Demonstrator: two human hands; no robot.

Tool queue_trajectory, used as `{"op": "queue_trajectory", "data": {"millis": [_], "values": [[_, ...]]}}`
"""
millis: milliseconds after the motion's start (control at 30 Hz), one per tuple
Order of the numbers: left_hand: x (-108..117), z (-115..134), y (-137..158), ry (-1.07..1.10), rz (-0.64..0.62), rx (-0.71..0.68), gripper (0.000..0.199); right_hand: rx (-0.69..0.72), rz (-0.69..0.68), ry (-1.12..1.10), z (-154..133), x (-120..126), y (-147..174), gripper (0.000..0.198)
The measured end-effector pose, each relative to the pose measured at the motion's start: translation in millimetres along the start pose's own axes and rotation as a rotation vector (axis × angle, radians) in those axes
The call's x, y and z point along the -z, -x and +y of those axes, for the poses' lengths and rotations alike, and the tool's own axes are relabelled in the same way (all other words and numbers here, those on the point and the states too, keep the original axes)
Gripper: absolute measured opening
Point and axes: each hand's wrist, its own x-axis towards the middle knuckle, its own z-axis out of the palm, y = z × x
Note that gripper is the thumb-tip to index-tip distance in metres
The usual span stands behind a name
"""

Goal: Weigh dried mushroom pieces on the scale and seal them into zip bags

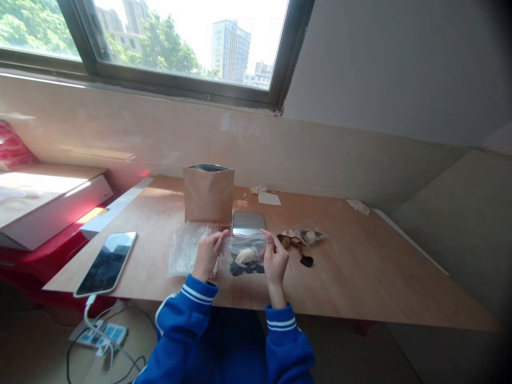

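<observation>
Between my hands hangs a clear zip bag (245,258) with a red strip along its top. A pale, shell-like piece and dark pieces lie inside it. My left hand (207,255) pinches the bag's upper left corner, and my right hand (276,261) pinches the upper right one. Left of the bag, partly behind my left hand, lies a stack of clear plastic bags (184,248). Just behind the held bag is a grey flat device like a scale (248,221). Beyond my right hand are another filled zip bag (312,234), brown dried pieces (294,241) and a black scoop-like piece (306,261).
A brown stand-up pouch (208,194) stands with its top open at the back of the wooden table (372,266). A phone (107,264) with a cable lies at the left edge. A power strip (102,335) is on the floor. White paper (269,198) lies near the wall.
</observation>
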Motion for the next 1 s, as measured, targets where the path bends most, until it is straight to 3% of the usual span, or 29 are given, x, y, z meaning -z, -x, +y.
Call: {"op": "queue_trajectory", "data": {"millis": [133, 267, 333, 433, 533, 600, 733, 800, 1000], "values": [[-6, -6, 0, 0.196, -0.003, 0.137, 0.064, -0.063, 0.189, 0.009, 3, -1, 2, 0.059], [-9, -11, 11, 0.424, -0.207, 0.089, 0.048, -0.027, 0.087, 0.024, 1, 2, 0, 0.057], [-8, -11, 18, 0.480, -0.252, 0.088, 0.042, -0.022, 0.106, 0.021, 1, 3, 0, 0.057], [-6, -9, 24, 0.531, -0.217, 0.143, 0.041, -0.051, 0.211, 0.008, 4, 1, 0, 0.059], [-10, -12, 22, 0.503, -0.183, 0.143, 0.032, -0.061, 0.220, 0.009, 11, -2, 0, 0.062], [-15, -18, 18, 0.489, -0.123, 0.124, 0.030, -0.067, 0.182, -0.008, 19, -3, -1, 0.064], [-23, -33, 15, 0.505, 0.054, 0.175, 0.031, -0.048, -0.090, -0.060, 42, 4, -2, 0.066], [-24, -38, 16, 0.497, 0.095, 0.214, 0.032, -0.049, -0.162, -0.074, 55, 8, 0, 0.064], [-25, -44, 18, 0.427, 0.161, 0.241, 0.037, -0.083, -0.061, -0.069, 74, 12, 10, 0.051]]}}
